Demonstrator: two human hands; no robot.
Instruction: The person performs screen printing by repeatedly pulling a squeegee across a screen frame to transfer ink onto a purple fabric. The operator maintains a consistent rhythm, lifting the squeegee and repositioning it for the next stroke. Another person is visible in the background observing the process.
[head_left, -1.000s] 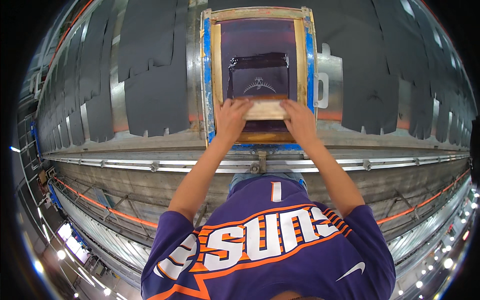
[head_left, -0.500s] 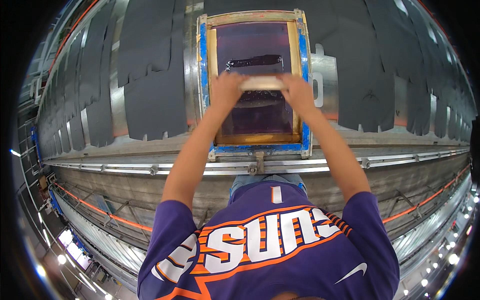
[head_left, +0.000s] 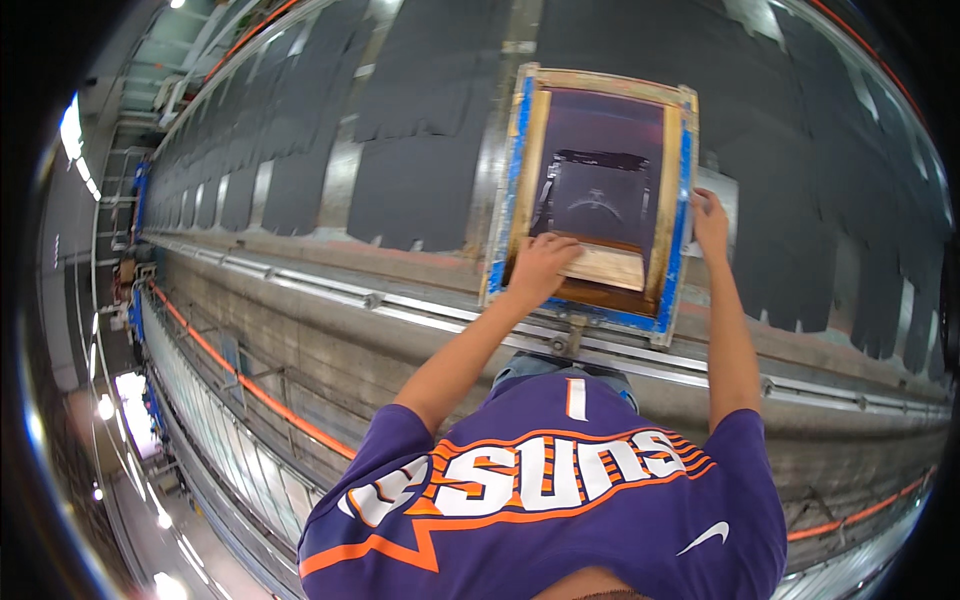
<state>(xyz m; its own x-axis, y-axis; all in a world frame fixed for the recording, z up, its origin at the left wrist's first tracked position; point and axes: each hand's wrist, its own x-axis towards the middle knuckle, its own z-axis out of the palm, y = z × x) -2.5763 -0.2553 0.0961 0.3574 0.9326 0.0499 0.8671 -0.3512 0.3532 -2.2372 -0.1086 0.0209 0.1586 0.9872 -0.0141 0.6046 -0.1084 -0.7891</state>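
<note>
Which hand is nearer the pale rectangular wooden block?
Left. The left hand touches the block at its left end; the right hand is apart, at the right side of the blue-edged wooden frame.

Wide fisheye view from the wearer's head, facing steeply down, upright, shirt [head_left: 545,510] nearest, filling the lower middle; left hand [head_left: 543,266], right hand [head_left: 711,225] and frame [head_left: 610,84] farther off, right of centre; rail [head_left: 420,312] slants across below them, far corners dark
</note>
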